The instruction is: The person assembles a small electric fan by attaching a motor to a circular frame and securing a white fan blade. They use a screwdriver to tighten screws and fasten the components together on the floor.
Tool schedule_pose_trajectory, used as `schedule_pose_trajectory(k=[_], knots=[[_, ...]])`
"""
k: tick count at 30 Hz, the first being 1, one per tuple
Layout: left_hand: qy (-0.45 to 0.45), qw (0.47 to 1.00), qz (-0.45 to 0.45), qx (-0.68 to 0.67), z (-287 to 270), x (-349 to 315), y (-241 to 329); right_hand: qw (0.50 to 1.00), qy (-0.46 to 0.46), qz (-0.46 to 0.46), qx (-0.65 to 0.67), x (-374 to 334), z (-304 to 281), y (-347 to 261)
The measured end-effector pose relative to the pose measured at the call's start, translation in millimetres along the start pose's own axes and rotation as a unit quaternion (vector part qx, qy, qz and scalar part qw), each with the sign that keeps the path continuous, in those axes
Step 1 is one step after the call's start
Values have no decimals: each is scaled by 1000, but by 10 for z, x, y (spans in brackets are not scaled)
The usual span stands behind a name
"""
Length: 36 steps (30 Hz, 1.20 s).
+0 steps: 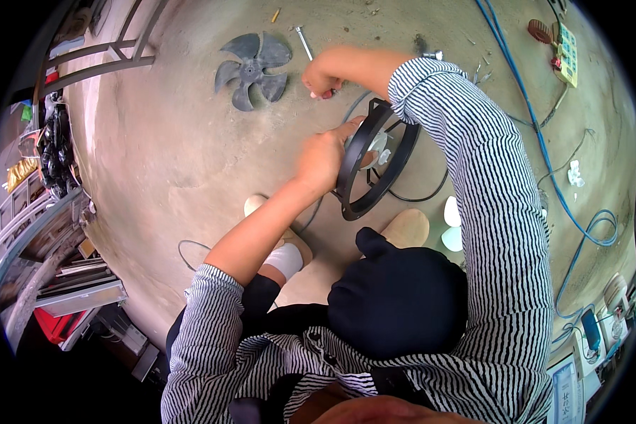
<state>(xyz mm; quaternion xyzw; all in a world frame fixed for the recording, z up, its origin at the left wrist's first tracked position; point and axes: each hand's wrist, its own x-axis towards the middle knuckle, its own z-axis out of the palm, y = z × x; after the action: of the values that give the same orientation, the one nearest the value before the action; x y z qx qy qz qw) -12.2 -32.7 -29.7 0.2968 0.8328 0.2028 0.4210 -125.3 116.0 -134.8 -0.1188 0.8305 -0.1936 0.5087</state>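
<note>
My left hand (319, 162) is closed on the near-left side of a black ring-shaped fan frame (346, 185), tilted up off the floor. Inside the ring sits a pale, whitish part (380, 151), partly hidden by the rim. Beyond the frame, my right arm crosses leftward, and my right hand (324, 73) is curled shut around a slim metal socket wrench (304, 44). Its shiny head points away from me; the grip is mostly covered by my fingers. A dark grey fan blade (251, 72) lies flat on the floor, left of my right hand.
Blue cable (523, 85) runs down the right side, near a pale green power strip (567, 55). Small screws (482, 71) lie beyond my right forearm. Metal racks (99, 53) and stacked clutter line the left. A black cord (424, 198) trails beside the frame.
</note>
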Motion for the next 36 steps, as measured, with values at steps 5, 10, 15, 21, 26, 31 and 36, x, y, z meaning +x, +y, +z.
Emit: schedule_pose_trajectory(k=[5,10,15,21,26,31,36], knots=[[-9,998,3,-69,1,-77,41,971,205,-88,86,-24,60,289],[-10,999,3,-48,-45,-94,119,781,565,-72,256,-1258,374,160],[30,992,101,63,-2,-52,176,614,702,168,320,-2240,1582,155],[16,975,121,187,-38,-19,408,478,603,107,630,-3094,2809,53],[-5,964,131,231,-28,2,563,376,538,82,750,-3212,3732,3],[-31,965,131,225,71,1,570,393,557,289,672,-3108,4006,13],[-20,963,149,225,104,3,584,423,567,364,605,-2914,4046,15]])
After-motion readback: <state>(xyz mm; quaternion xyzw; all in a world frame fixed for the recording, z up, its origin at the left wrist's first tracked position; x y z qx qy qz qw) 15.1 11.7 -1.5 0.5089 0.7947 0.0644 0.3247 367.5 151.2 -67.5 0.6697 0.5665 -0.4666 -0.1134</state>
